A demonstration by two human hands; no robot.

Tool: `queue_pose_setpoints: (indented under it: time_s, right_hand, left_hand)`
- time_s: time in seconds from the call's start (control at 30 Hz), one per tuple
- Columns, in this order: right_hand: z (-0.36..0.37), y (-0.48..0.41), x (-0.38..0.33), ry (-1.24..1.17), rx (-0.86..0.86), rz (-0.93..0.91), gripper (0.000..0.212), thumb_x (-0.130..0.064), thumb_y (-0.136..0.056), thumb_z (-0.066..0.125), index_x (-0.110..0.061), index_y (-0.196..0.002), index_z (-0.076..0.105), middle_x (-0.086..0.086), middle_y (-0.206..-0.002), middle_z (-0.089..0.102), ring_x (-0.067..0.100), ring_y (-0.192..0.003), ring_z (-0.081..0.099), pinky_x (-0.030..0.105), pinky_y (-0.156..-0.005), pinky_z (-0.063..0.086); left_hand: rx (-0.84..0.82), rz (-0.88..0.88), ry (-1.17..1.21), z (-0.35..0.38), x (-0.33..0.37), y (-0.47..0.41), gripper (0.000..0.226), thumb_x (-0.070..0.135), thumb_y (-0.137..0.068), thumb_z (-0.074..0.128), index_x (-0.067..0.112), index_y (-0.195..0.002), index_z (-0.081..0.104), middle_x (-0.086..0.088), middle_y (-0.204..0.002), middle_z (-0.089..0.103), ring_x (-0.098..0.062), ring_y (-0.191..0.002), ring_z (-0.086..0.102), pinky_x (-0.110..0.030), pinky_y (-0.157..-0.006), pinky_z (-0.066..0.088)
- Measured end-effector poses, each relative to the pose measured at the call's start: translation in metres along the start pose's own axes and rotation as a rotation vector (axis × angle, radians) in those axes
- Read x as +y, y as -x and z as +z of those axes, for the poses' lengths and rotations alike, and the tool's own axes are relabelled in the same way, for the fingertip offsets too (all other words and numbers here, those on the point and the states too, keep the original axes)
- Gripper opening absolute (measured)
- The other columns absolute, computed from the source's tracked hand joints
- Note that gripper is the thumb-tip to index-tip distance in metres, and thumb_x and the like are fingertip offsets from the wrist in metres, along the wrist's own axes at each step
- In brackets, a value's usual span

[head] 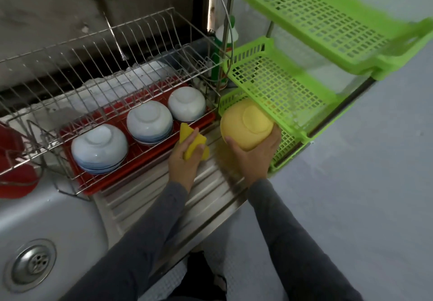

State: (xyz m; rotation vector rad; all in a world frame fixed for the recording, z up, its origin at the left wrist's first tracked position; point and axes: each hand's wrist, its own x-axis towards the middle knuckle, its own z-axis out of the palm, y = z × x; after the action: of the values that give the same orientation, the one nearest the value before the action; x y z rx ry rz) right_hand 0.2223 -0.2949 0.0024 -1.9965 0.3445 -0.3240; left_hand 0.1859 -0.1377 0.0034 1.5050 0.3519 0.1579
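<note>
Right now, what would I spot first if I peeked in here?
The green shelf rack on the right, and the yellow bowl that the right hand holds upside down before its lowest shelf. The left hand grips a yellow sponge beside three pale bowls, upside down in the wire dish rack.

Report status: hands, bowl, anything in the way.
Left hand grips yellow sponge. Right hand holds yellow bowl, inverted. Green shelf close behind bowl; white bowls apart, in dish rack.

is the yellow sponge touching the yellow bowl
Apart. The head view shows a strip of drainboard between the yellow sponge in the left hand and the yellow bowl in the right hand.
</note>
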Motion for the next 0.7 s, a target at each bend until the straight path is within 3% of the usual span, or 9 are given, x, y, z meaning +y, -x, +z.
queue_pose_setpoints:
  time_s: [0.1,0.23,0.4,0.53,0.7]
  right_hand:
    - [0.001,-0.015,0.002,-0.013,0.059,0.041,0.116,-0.041,-0.066,0.092,-0.006,-0.15,0.02,0.012,-0.151,0.022,0.01,-0.135,0.022,0.017,-0.109,0.011]
    - [0.002,-0.031,0.0,-0.007,0.072,0.124,0.115,-0.041,-0.068,0.091,-0.003,-0.151,0.021,0.015,-0.149,0.026,0.025,-0.141,0.024,0.026,-0.113,0.016]
    - [0.003,-0.043,-0.001,-0.003,0.009,0.206,0.109,-0.04,-0.073,0.088,0.0,-0.149,0.021,0.017,-0.15,0.022,0.025,-0.14,0.023,0.014,-0.104,0.01]
    - [0.001,-0.045,-0.003,0.031,0.014,0.223,0.113,-0.041,-0.071,0.089,0.002,-0.15,0.02,0.018,-0.151,0.022,0.029,-0.143,0.022,0.028,-0.117,0.015]
    - [0.001,-0.044,0.001,0.048,0.013,0.204,0.121,-0.045,-0.068,0.09,0.003,-0.152,0.016,0.019,-0.154,0.02,0.031,-0.144,0.023,0.035,-0.122,0.019]
  left_hand:
    - [-0.016,0.027,0.021,0.009,0.004,-0.011,0.04,0.008,-0.096,0.063,0.035,-0.125,0.059,0.004,-0.143,0.047,-0.005,-0.123,0.049,-0.004,-0.094,0.041]
    - [-0.05,0.044,0.028,0.018,0.005,-0.022,0.041,0.006,-0.095,0.063,0.035,-0.124,0.058,0.003,-0.141,0.047,-0.006,-0.123,0.048,-0.001,-0.088,0.041]
    - [-0.064,0.049,0.067,0.03,0.007,-0.029,0.043,0.002,-0.095,0.061,0.032,-0.126,0.057,0.001,-0.142,0.047,-0.008,-0.124,0.048,-0.001,-0.087,0.041]
    - [-0.069,0.052,0.074,0.035,0.006,-0.033,0.044,0.0,-0.095,0.061,0.024,-0.131,0.057,-0.006,-0.147,0.046,-0.008,-0.123,0.049,-0.002,-0.086,0.042]
    - [-0.079,0.037,0.086,0.039,0.005,-0.035,0.043,-0.001,-0.095,0.06,0.015,-0.135,0.058,-0.006,-0.147,0.046,-0.011,-0.126,0.049,-0.004,-0.086,0.044]
